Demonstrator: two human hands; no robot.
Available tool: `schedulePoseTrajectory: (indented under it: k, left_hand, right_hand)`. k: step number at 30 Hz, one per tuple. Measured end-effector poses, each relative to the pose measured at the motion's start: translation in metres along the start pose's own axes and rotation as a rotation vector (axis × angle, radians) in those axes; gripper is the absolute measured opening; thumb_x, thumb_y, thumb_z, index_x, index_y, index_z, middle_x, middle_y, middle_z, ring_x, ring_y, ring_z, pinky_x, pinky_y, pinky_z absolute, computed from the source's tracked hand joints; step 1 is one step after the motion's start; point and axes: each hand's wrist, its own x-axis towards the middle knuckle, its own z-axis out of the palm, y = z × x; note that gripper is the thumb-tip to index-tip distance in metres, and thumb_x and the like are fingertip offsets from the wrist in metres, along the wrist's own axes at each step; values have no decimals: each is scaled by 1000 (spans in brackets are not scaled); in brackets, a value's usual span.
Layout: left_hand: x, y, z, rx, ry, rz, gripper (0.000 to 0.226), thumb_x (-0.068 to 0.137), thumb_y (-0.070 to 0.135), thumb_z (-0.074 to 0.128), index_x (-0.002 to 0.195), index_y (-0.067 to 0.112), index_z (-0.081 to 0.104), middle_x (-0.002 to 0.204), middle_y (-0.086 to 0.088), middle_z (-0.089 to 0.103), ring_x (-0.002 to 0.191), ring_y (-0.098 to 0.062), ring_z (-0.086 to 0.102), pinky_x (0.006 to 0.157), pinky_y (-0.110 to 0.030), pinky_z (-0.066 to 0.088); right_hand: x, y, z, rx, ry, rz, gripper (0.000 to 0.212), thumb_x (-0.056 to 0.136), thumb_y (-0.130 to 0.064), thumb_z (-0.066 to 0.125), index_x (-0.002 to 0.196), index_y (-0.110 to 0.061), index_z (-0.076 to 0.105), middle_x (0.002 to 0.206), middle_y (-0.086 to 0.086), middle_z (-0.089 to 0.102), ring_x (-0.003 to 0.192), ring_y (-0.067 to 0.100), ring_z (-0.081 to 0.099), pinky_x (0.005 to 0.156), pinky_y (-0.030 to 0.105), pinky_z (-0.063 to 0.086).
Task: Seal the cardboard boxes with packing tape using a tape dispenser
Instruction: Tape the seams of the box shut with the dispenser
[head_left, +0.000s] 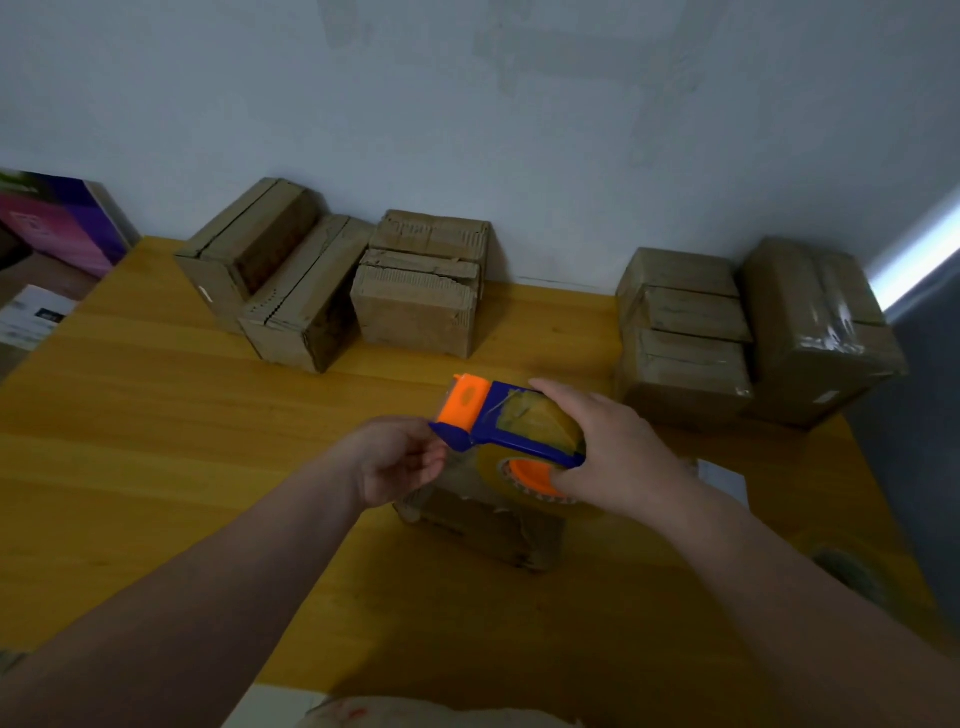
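While the tape dispenser (511, 431) is gripped by the right hand (618, 457) at frame centre, the grip of the left hand (395, 462) cannot be judged.

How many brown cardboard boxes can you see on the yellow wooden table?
8, some edges unclear: back-left pair, back-centre pair, back-right pair, large taped box far right, near box beneath the blue-and-orange tape dispenser. Others may be hidden.
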Motion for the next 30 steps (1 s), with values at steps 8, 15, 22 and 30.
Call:
schedulePoseTrajectory:
  k: [8,15,22,30]
  left_hand:
    - [6,2,-2,206,164,200,18,95,-1,48,80,4,58,61,-8,54,52,-15,48,43,-21,46]
    - [15,-2,-26,340,309,277,16,91,7,60,75,6,58,70,-9,57,61,-16,49,56,-26,46]
    - [26,-24,-35,325,353,325,17,94,12,58,78,6,56,78,-10,51,72,-20,50,64,-33,55]
    - [36,-37,-43,340,380,324,20,96,14,55,78,5,53,78,-12,49,70,-22,50,60,-32,53]
  right_hand:
    - [-1,-7,-3,-13,-53,-42,90,77,-41,74,140,-60,13,116,-4,44,95,10,51,78,32,53]
    - [-5,-7,-15,-251,-150,-47,88,78,-62,64,140,-61,2,109,-7,46,78,3,52,61,19,41]
    - [0,-21,-10,-413,-150,-48,84,80,-62,61,145,-53,8,92,-10,36,81,9,42,66,28,37]
    - [20,-41,0,-519,-164,-65,80,79,-59,61,147,-47,18,94,-6,33,82,14,36,62,30,31]
